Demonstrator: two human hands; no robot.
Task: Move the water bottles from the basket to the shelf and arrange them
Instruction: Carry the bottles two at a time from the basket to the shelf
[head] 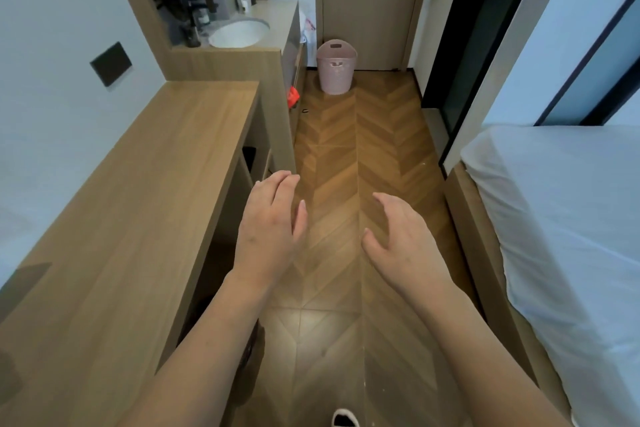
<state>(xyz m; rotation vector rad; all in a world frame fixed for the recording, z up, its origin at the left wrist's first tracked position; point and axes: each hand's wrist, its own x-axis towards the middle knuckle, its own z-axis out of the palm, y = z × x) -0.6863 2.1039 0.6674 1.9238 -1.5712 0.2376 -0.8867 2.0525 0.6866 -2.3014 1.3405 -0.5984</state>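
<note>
- I cannot see inside the pink basket, so any water bottles in it are hidden from me; the items by the sink are too small and dark to tell apart
- My shoe is cut off at the bottom edge
- My left hand reaches forward above the floor, just beside the desk, its fingers loosely extended and holding nothing
- My right hand reaches forward beside it, well apart, palm turned inward, fingers spread and relaxed, empty
- The basket is a pale pink perforated tub with a handle slot, standing upright on the floor at the far end against the wooden door, well away from both hands
- The white bed lies to my right
</note>
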